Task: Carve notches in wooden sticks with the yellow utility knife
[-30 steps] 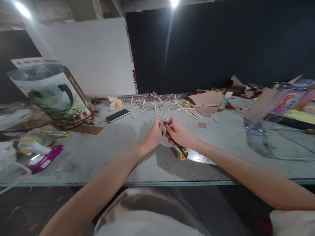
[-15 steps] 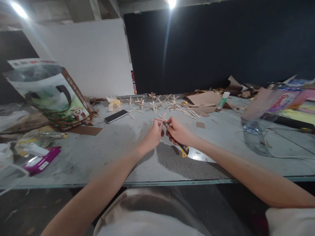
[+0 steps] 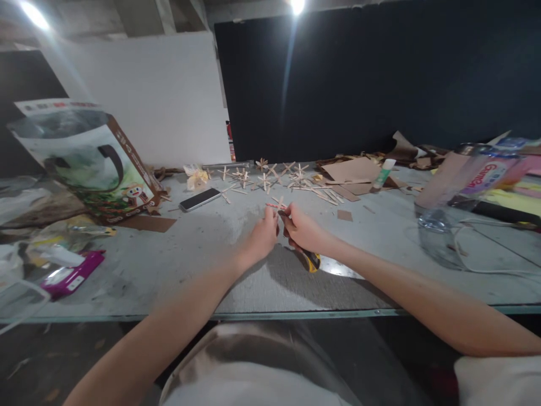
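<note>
My left hand (image 3: pixel 266 232) is closed, its thumb and finger pinching a small cross of wooden sticks (image 3: pixel 279 201), one arm of which looks red and white. Just beside it, my right hand (image 3: pixel 305 228) is wrapped round a utility knife (image 3: pixel 311 261) whose black and yellow handle end sticks out below the palm. The front of the knife points toward the crossed sticks; whether the blade touches them I cannot make out. Both hands hover over the grey table (image 3: pixel 253 296), fingertips almost meeting. Behind them lies a scatter of similar stick crosses (image 3: pixel 264 181) and loose sticks.
A phone (image 3: pixel 200 199) lies left of the sticks, near a large printed bag (image 3: pixel 97 175). Farther left is a purple packet (image 3: pixel 74 274). To the right are cardboard pieces (image 3: pixel 350 170), a glue stick (image 3: pixel 384 173), a clear bottle (image 3: pixel 439 192) and a white cable (image 3: pixel 486 270).
The knife's handle end has swung slightly left and down as my right hand turned. My left hand keeps its pinch on the crossed sticks with little movement.
</note>
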Tool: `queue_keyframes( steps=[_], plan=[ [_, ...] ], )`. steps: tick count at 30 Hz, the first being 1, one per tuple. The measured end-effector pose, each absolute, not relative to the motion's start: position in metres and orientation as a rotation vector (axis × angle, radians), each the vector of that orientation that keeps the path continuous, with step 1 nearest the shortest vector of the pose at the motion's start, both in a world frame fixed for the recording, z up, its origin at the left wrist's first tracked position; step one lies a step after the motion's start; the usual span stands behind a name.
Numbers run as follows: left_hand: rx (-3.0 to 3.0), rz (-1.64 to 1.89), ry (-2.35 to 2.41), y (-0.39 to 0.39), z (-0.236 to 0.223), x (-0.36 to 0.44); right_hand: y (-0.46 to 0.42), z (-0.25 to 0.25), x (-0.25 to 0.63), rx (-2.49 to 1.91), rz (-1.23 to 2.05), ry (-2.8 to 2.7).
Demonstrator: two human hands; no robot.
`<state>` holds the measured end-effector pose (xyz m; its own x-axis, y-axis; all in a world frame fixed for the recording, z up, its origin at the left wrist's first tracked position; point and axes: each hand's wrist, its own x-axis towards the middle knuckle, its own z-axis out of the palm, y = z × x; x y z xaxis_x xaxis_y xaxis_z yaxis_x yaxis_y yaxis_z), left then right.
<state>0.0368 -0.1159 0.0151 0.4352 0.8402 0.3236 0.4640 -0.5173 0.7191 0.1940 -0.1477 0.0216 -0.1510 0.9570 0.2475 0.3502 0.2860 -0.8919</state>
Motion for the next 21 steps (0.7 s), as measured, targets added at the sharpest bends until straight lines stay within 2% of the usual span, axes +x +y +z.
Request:
queue_keyframes(
  steps=[3,6,11,21],
  plan=[
    [2.215,0.908,1.059,-0.114,0.016,0.033,-0.153,0.029,0.19,-1.246,1.047,-1.592],
    [2.089,1.042,1.023,-0.111,0.013,0.039,-0.157,0.036,0.185,-1.208,1.15,-1.492],
    [1.739,1.138,1.008,-0.105,0.011,0.049,-0.16,0.034,0.183,-1.128,0.985,-1.445],
    [1.794,1.118,0.891,-0.109,0.016,0.045,-0.164,0.04,0.19,-1.119,0.89,-1.545]
  ],
)
